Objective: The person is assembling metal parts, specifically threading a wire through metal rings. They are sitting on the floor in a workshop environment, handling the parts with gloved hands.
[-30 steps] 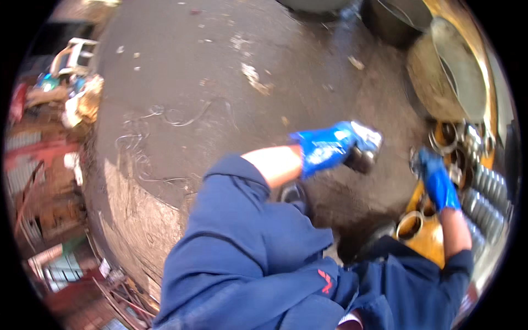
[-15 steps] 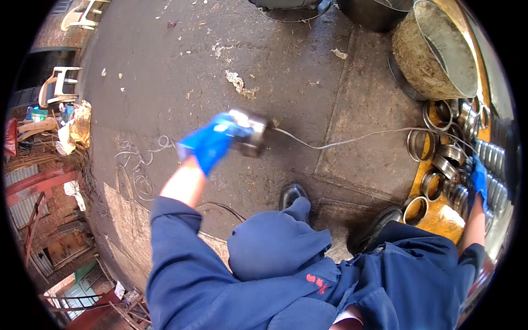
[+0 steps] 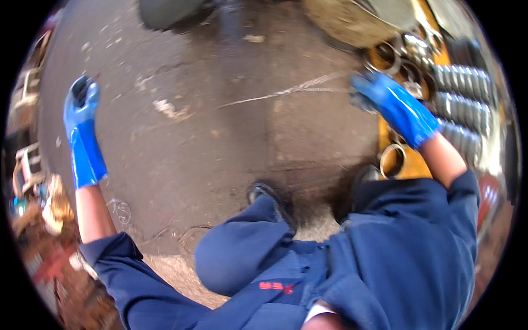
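Observation:
My left hand point(image 3: 82, 107), in a long blue rubber glove, is raised at the far left, away from other things. Its fingers are loosely curled and apart, with a dark patch at the palm; no object shows in it. On the right, my gloved right hand point(image 3: 379, 93) is closed at the end of a thin metal wire point(image 3: 286, 91), beside a group of metal rings point(image 3: 392, 160). The wire stretches leftward over the floor, smeared by motion, and its far end fades out. What lies inside the right fingers is partly hidden.
Ribbed metal cylinders point(image 3: 465, 113) lie in a row at the right, beside the yellow surface point(image 3: 415, 168) under the rings. A large dirty drum point(image 3: 344, 22) stands at the top right, a dark container point(image 3: 170, 11) at the top. White scraps point(image 3: 170, 110) and loose wire point(image 3: 118, 212) litter the floor.
My left hand has swung far left and up, and the metal ring it held no longer shows in it. My right hand has come up and left from the cylinders. The view has shifted.

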`<action>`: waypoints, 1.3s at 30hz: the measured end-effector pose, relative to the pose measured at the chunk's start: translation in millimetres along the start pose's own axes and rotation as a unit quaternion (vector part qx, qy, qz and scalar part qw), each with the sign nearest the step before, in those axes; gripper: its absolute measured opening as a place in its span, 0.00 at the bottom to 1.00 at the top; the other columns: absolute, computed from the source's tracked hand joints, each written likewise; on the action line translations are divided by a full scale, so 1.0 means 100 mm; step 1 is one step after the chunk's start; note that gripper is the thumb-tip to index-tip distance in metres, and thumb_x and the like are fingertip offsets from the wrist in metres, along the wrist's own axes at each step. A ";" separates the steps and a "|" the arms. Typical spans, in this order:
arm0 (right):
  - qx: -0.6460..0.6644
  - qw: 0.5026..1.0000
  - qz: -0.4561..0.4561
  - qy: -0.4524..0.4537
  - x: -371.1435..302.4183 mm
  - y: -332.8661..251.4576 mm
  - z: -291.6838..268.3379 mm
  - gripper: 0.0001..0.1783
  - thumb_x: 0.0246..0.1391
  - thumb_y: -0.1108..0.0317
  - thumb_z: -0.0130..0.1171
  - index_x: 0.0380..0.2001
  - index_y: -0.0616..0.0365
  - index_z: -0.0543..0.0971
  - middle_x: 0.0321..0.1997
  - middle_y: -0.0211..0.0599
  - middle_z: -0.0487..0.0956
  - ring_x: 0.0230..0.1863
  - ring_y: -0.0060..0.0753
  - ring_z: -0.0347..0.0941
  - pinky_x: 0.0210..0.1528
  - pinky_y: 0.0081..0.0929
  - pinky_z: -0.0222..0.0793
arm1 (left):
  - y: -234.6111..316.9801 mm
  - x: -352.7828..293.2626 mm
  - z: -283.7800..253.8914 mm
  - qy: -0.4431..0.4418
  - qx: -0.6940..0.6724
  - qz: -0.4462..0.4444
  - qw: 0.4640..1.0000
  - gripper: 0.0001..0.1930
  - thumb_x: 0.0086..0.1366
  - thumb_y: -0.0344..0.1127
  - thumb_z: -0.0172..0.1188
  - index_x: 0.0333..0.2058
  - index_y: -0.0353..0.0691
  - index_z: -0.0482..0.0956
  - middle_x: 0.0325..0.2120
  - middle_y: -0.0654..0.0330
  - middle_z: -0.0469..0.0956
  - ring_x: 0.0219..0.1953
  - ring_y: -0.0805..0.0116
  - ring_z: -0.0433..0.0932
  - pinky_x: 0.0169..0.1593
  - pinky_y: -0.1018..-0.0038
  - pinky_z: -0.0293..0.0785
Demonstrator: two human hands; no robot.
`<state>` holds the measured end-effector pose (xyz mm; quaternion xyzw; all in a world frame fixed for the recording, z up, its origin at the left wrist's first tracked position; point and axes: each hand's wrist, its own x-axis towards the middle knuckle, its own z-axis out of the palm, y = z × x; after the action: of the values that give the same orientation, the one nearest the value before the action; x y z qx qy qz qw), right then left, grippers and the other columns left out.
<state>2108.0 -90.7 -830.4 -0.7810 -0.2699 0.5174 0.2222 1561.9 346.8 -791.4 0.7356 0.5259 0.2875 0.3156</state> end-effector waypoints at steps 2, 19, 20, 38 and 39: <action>-0.014 1.000 0.006 0.010 -0.03 -0.14 0.00 0.26 0.64 0.44 0.52 0.40 0.61 0.79 0.32 0.35 0.83 0.31 0.22 0.77 0.33 0.22 0.71 | 0.81 -0.43 1.48 -0.133 -0.128 -0.003 0.983 0.30 0.58 0.31 0.70 0.58 0.38 0.71 0.55 0.55 0.75 0.54 0.64 0.76 0.57 0.70 0.74; -0.478 0.874 -0.049 0.071 0.39 0.50 -0.74 0.26 0.57 0.44 0.58 0.50 0.52 0.80 0.52 0.43 0.81 0.54 0.44 0.77 0.54 0.41 0.72 | 1.81 -1.91 3.77 -0.574 0.184 -0.008 0.798 0.15 0.72 0.40 0.52 0.47 0.36 0.77 0.33 0.55 0.84 0.34 0.68 0.83 0.34 0.72 0.80; -0.576 0.810 -0.010 0.108 0.54 0.50 -0.83 0.24 0.57 0.46 0.59 0.48 0.50 0.81 0.52 0.40 0.81 0.56 0.42 0.77 0.55 0.43 0.71 | 1.71 -1.96 3.77 -0.570 0.156 -0.038 0.805 0.15 0.71 0.40 0.52 0.47 0.36 0.77 0.33 0.55 0.84 0.35 0.68 0.83 0.35 0.72 0.80; -0.675 0.731 -0.055 -0.080 1.02 1.01 -0.95 0.20 0.55 0.53 0.59 0.49 0.46 0.80 0.44 0.37 0.83 0.48 0.46 0.80 0.46 0.45 0.75 | 1.41 -2.30 3.68 -0.555 -0.053 -0.232 0.797 0.18 0.70 0.45 0.56 0.49 0.36 0.76 0.33 0.56 0.84 0.32 0.72 0.80 0.36 0.77 0.75; -0.671 0.738 -0.056 -0.049 1.01 1.00 -0.93 0.19 0.55 0.53 0.60 0.48 0.46 0.80 0.44 0.38 0.83 0.48 0.46 0.80 0.45 0.45 0.76 | 1.44 -2.30 3.72 -0.565 -0.053 -0.222 0.793 0.19 0.69 0.46 0.56 0.49 0.37 0.76 0.34 0.57 0.84 0.31 0.74 0.78 0.35 0.78 0.73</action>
<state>2245.9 -106.9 -929.1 -0.6849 -0.6008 0.2272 -0.3441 1862.7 31.3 -938.4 0.6122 0.3867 -0.2305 0.6500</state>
